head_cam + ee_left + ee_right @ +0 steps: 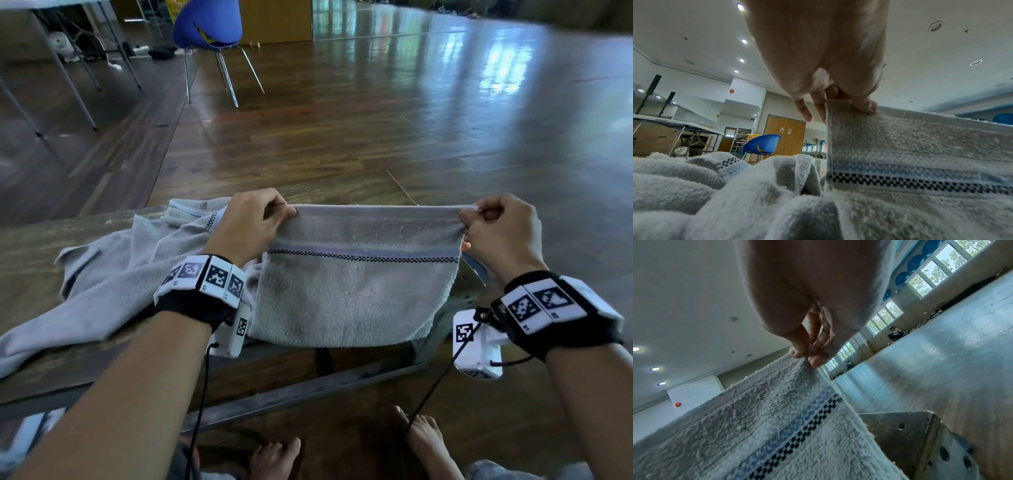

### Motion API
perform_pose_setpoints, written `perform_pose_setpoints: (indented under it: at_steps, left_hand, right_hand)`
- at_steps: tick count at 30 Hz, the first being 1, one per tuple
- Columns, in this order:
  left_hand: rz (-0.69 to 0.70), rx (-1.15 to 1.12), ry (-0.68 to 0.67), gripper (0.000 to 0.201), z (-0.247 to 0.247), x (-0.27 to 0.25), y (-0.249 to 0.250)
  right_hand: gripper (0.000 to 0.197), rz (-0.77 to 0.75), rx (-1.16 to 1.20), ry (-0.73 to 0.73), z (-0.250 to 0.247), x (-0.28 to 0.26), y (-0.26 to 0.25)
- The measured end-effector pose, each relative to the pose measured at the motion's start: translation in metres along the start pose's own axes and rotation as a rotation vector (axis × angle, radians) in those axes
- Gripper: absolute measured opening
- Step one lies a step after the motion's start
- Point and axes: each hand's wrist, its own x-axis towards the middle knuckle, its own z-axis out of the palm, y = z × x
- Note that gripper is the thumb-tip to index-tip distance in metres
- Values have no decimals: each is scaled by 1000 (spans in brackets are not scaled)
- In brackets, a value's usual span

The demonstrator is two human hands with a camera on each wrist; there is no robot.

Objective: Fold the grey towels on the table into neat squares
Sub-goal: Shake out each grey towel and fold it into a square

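Observation:
A grey towel (pixel 352 294) with a blue stripe and a black checked band hangs stretched between my two hands above the table's right end. My left hand (pixel 270 214) pinches its top left corner; the thumb and fingers show on that corner (pixel 846 104) in the left wrist view. My right hand (pixel 474 219) pinches the top right corner (pixel 807 356). The towel's lower edge hangs in front of the table's near edge. A second grey towel (pixel 113 274) lies crumpled on the table to the left, also seen as folds (pixel 694 186) below my left wrist.
The wooden table (pixel 41 236) has a metal frame and a perforated corner bracket (pixel 920 434) by my right hand. A blue chair (pixel 209 31) and folding tables stand far off on the shiny wooden floor. My bare feet (pixel 274 459) are below.

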Motion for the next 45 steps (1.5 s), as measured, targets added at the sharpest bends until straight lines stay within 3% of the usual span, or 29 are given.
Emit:
perform_pose_setpoints:
  at_steps: [7, 11, 14, 17, 20, 22, 24, 27, 31, 35, 38, 41, 45]
  left_hand:
    - [-54, -6, 17, 9, -1, -1, -5]
    - [-133, 58, -19, 4, -1, -1, -7]
    - [-287, 81, -115, 16, -3, -2, -7]
    - [-426, -113, -107, 15, -4, 5, 2]
    - [-398, -266, 100, 13, -8, 22, 19]
    - [-265, -293, 291, 12, -15, 34, 30]
    - [-84, -351, 454, 15, -27, 40, 42]
    - [97, -474, 534, 23, -44, 37, 50]
    - [98, -374, 411, 23, -45, 8, 48]
    - [27, -455, 148, 22, -42, -15, 39]
    - [-102, -447, -202, 28, -41, -25, 29]
    - [-232, -387, -550, 38, -28, -36, 21]
    - [-403, -384, -841, 24, -16, -38, 17]
  right_hand:
    - [16, 63, 16, -109, 2, -2, 3]
    - [11, 62, -72, -81, -2, -2, 1]
    - [11, 225, -142, -211, -1, -2, 4]
    - [8, 385, 51, -377, 7, -1, 0]
    - [15, 216, 285, -238, 6, 10, -16]
    - [10, 19, 440, -129, -1, 14, -33]
    - [6, -149, 704, -118, -10, 12, -48]
    - [8, -296, 876, -88, -28, 5, -56]
    - [10, -280, 657, -47, -51, -4, -33]
    - [4, -261, 378, -39, -72, -6, 2]
    - [16, -158, 331, -289, -80, -10, 25]
    - [18, -34, 93, -514, -77, -19, 48]
    - [10, 66, -11, -642, -67, -19, 60]
